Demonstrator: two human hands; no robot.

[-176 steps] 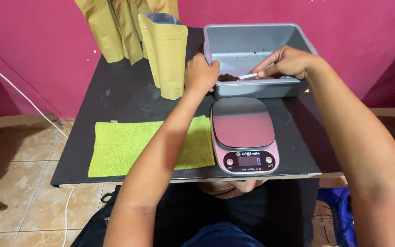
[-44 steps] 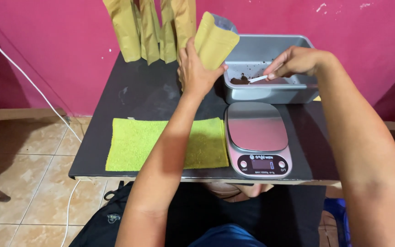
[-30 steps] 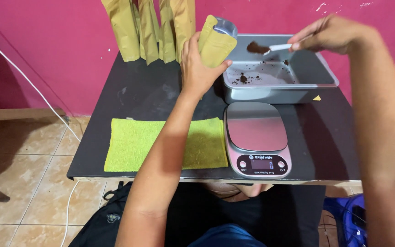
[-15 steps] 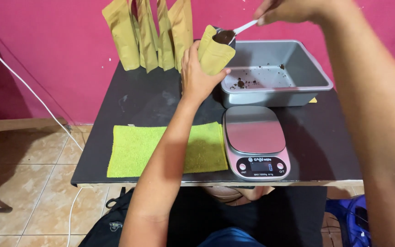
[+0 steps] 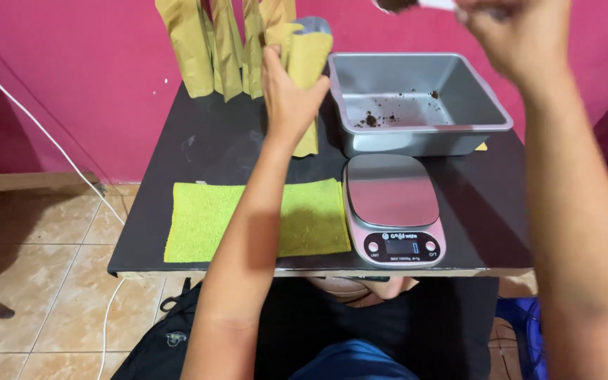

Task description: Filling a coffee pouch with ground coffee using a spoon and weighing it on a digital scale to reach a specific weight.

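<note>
Fingers (image 5: pixel 316 88) of left hand (image 5: pixel 286 98) around open pouch (image 5: pixel 309 56); right hand (image 5: pixel 522 35) perhaps pinching spoon (image 5: pixel 416 4).

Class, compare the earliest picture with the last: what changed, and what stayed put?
The left hand left the grey tray and took hold of the open pouch. The right hand lifted the spoon out of the tray. Scale and green cloth stayed put.

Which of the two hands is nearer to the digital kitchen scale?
Left. The left hand grips the open gold pouch just beyond the scale, to its left. The right hand is raised high at the top edge, above the grey tray.
</note>
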